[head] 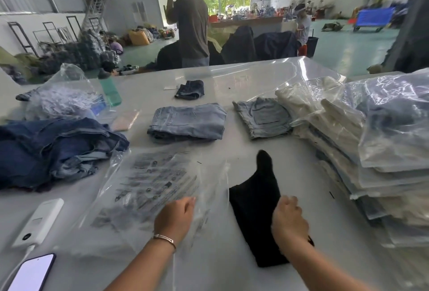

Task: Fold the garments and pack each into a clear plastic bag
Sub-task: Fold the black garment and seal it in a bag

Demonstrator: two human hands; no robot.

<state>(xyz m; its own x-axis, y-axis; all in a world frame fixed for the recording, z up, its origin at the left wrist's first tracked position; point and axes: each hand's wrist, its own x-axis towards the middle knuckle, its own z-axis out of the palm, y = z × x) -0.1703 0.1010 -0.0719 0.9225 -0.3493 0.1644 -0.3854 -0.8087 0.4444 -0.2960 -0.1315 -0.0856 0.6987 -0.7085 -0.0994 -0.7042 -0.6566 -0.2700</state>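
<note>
My left hand [175,215] pinches the clear bag [148,181] at its near edge; my right hand [289,217] curls on the folded black garment [254,200] just beside it. Bagging step, I judge: next, open the mouth and slide the garment in. Beyond lie folded jeans [188,123].

Both bare forearms reach forward. The left hand [175,215], with a thin metal bracelet [164,239] on its wrist, has curled fingers. The right hand [289,217] is curled too.
</note>
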